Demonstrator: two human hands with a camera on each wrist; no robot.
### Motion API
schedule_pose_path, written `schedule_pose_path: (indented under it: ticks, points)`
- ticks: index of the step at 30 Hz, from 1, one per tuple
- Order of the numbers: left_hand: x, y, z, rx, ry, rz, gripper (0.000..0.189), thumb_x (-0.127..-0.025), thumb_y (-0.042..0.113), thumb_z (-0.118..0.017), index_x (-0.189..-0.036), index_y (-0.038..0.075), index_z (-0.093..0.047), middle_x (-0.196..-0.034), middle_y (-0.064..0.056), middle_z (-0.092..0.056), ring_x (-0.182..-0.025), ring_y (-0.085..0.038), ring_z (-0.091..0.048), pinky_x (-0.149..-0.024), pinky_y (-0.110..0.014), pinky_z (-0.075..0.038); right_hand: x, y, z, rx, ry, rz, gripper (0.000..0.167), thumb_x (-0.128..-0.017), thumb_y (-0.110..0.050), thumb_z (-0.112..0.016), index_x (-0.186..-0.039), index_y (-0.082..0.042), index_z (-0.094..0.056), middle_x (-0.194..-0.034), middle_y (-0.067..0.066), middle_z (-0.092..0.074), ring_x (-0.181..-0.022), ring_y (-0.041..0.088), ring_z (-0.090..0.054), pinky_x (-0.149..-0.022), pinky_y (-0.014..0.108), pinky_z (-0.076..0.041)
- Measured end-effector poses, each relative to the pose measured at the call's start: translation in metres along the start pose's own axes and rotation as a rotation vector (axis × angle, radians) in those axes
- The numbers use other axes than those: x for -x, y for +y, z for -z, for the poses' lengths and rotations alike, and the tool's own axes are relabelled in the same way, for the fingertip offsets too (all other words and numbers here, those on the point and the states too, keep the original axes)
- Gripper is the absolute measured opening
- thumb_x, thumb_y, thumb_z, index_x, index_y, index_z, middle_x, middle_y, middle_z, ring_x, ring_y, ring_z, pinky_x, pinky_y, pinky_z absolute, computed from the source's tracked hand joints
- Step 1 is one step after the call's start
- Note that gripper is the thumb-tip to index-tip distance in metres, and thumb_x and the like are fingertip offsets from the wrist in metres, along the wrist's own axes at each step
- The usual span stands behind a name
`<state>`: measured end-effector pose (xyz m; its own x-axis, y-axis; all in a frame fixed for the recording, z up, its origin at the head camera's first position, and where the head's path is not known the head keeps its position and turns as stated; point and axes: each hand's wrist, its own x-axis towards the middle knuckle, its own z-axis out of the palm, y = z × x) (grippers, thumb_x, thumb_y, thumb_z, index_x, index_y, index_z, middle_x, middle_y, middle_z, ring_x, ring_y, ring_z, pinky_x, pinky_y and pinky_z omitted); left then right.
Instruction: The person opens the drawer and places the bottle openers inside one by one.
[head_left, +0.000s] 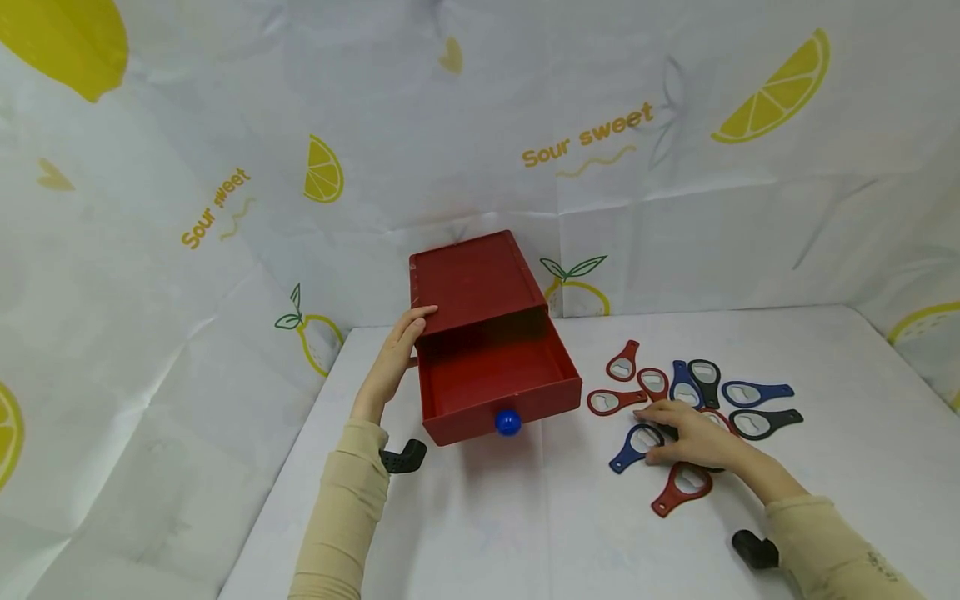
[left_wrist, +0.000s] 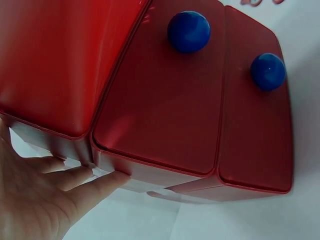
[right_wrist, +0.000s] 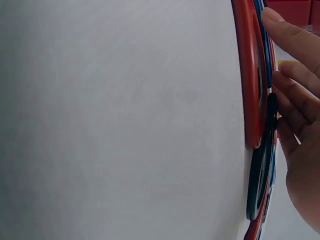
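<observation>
A red drawer box (head_left: pixel 480 279) with blue knobs stands at the back, its top drawer (head_left: pixel 501 367) pulled out. My left hand (head_left: pixel 393 358) rests against the box's left side, thumb near the top edge; in the left wrist view, extended fingers (left_wrist: pixel 97 190) touch the side wall. My right hand (head_left: pixel 693 433) is low over a group of bottle openers, its thumb and fingers spread above and beside a blue bottle opener (head_left: pixel 637 446). That opener lies flat on the table. A red bottle opener (head_left: pixel 684 487) lies just below the hand, and a black one is partly hidden under it.
More red, blue and black bottle openers (head_left: pixel 765 423) lie scattered on the white table (head_left: pixel 540 533) around the right hand. In the left wrist view, two closed drawers (left_wrist: pixel 160 100) sit beside the open one. A lemon-print sheet (head_left: pixel 450 125) hangs behind.
</observation>
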<state>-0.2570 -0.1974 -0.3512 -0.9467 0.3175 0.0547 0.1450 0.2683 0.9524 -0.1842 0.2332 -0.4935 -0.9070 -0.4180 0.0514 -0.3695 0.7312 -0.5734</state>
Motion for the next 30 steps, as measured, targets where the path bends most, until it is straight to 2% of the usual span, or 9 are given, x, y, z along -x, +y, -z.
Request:
schedule_pose_path:
  ticks: [5,15,19,24,30]
  points:
    - [0.001,0.0,0.0,0.007,0.0,0.006,0.04,-0.101,0.037,-0.033,-0.139,0.025,-0.038,-0.149,-0.008,-0.027,-0.133,-0.03,-0.033,-0.1,-0.058,-0.034,-0.002,0.0,-0.002,0.048,-0.006,0.031,0.057,-0.069,-0.033,-0.079,-0.117,-0.005,-0.064,-0.114,0.012,-0.057,-0.104,0.03,-0.05,-0.083,0.049,-0.047]
    - [0.0,0.0,0.0,0.0,0.007,0.008,0.04,-0.101,0.037,-0.032,-0.138,0.026,-0.038,-0.149,-0.007,-0.027,-0.133,-0.029,-0.033,-0.1,-0.057,-0.035,-0.002,0.001,-0.002,0.1,0.025,0.066,0.047,-0.069,-0.036,-0.079,-0.107,-0.01,-0.07,-0.103,0.0,-0.059,-0.093,0.015,-0.048,-0.078,0.032,-0.046]
    - [0.0,-0.001,0.0,0.0,0.0,0.009,0.04,-0.101,0.038,-0.032,-0.139,0.025,-0.037,-0.149,-0.008,-0.026,-0.133,-0.03,-0.033,-0.101,-0.057,-0.034,0.0,0.001,-0.004,0.125,0.051,0.032,0.047,-0.068,-0.041,-0.079,-0.104,-0.012,-0.069,-0.1,-0.002,-0.058,-0.092,0.014,-0.049,-0.077,0.033,-0.047]
    - [0.0,0.0,-0.001,0.0,-0.006,0.01,0.04,-0.101,0.036,-0.031,-0.139,0.025,-0.037,-0.149,-0.008,-0.027,-0.132,-0.031,-0.034,-0.1,-0.057,-0.034,0.002,0.0,-0.003,0.113,0.099,-0.009,0.05,-0.067,-0.044,-0.079,-0.105,-0.013,-0.067,-0.104,0.003,-0.058,-0.095,0.02,-0.052,-0.079,0.042,-0.049]
    - [0.0,0.002,0.001,-0.006,-0.003,0.011,0.04,-0.101,0.037,-0.032,-0.139,0.025,-0.037,-0.149,-0.008,-0.027,-0.131,-0.03,-0.034,-0.1,-0.056,-0.034,0.0,-0.003,0.007,0.108,0.168,0.027,0.053,-0.068,-0.042,-0.08,-0.107,-0.009,-0.067,-0.106,0.009,-0.059,-0.097,0.027,-0.055,-0.079,0.049,-0.049]
